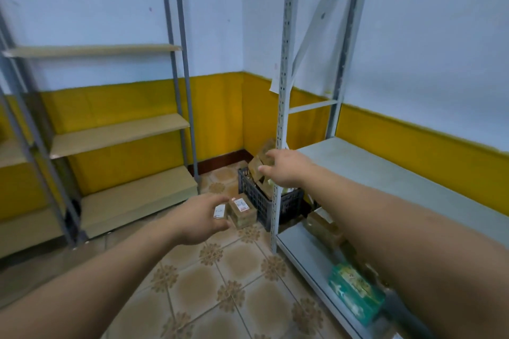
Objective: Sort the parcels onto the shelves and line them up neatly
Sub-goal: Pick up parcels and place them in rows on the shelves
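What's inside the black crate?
Brown parcels poke out of the crate. The right hand and a post cover some; the bottom is hidden.

This was a small parcel storeroom. A grey-framed shelving unit (121, 133) with beige boards stood against the left wall. A steel rack (283, 91) with perforated uprights and grey decks ran along the right. In the corner a black plastic crate (264, 201) sat on the floor, heaped with cardboard parcels (257, 165). Labelled cartons (242, 210) stood just beside it. The floor (234, 297) was patterned tile, and the walls (427, 36) were scuffed white above a yellow band (137, 102).
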`<state>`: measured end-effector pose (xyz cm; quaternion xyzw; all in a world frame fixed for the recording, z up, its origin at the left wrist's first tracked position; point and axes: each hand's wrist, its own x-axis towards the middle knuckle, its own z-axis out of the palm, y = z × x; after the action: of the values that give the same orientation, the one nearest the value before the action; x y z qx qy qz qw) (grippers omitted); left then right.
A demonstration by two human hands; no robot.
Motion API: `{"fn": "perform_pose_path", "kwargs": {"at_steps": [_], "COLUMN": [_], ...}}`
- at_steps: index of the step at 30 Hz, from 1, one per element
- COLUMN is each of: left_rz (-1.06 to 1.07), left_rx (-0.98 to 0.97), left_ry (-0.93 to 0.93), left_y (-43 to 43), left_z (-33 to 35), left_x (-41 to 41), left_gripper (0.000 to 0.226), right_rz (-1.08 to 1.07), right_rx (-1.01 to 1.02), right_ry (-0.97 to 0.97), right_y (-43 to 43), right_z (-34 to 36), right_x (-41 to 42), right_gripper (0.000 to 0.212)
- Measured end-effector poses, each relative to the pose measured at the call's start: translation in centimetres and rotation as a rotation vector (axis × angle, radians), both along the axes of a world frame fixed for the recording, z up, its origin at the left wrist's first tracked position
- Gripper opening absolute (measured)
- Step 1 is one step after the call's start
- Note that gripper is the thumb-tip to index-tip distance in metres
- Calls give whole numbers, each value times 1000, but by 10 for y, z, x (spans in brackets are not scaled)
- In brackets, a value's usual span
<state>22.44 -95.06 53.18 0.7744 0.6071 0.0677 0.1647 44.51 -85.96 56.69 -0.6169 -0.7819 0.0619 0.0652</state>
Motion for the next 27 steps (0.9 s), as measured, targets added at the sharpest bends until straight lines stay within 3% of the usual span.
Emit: {"fn": "perform_pose_path", "kwargs": {"at_steps": [9,16,27], "left_rz": [154,127,-13], "left_rx": [-103,-177,-350], "left_ry": [5,12,27], "left_y": [148,287,524], "left_z": [-24,-62,-99], "left_x": [-65,-136,-181], "left_gripper": [64,69,67], "right_rz": [83,30,-240], "right_rx": [-122,-155,-340], "right_ry": [1,22,54], "right_y": [172,309,474], "right_z": [-30,-68,-133], "right_x": [-59,-120,-119], "right_gripper": [72,69,74]}}
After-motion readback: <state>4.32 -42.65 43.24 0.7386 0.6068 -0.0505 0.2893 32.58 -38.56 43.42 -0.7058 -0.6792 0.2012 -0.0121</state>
